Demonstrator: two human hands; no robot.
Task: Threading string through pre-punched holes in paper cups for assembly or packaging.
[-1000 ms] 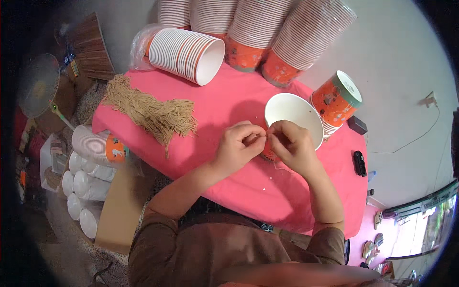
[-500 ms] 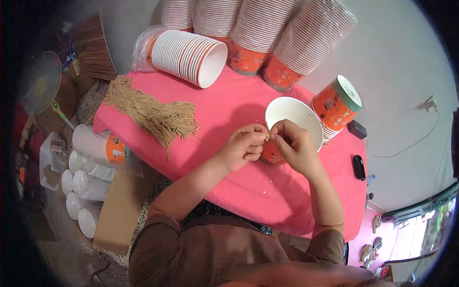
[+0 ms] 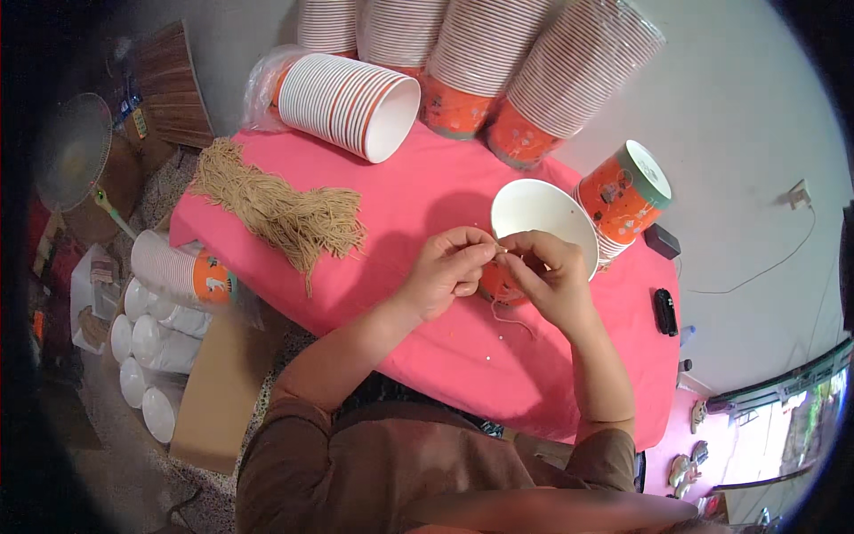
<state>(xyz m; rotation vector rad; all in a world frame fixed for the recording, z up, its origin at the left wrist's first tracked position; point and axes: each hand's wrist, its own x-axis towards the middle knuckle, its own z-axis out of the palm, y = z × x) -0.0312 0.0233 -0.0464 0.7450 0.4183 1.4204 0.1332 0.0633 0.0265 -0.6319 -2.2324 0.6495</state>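
Note:
My left hand (image 3: 445, 274) and my right hand (image 3: 553, 278) meet fingertip to fingertip, each closed in a pinch. Between them is a thin string (image 3: 513, 321), its loose end curling down over the pink cloth. The exact hold at the fingertips is too small to make out. Right behind the hands, an orange paper bucket (image 3: 539, 212) with a white inside leans with its mouth up; my fingers hide part of its front. Off to the left lies a bundle of tan strings (image 3: 280, 206) on the pink tablecloth (image 3: 427, 198).
Tall wrapped stacks of paper buckets (image 3: 489, 49) line the back, and one stack lies on its side (image 3: 347, 102). An upside-down bucket stack (image 3: 623, 194), a black box (image 3: 662, 240) and a black object (image 3: 665, 311) are at right. A cardboard box (image 3: 222, 392) with packed buckets sits left.
A longer length of string now hangs below my fingertips and curls on the cloth. Both hands stay pinched together, with small finger shifts. The whole view has shifted slightly.

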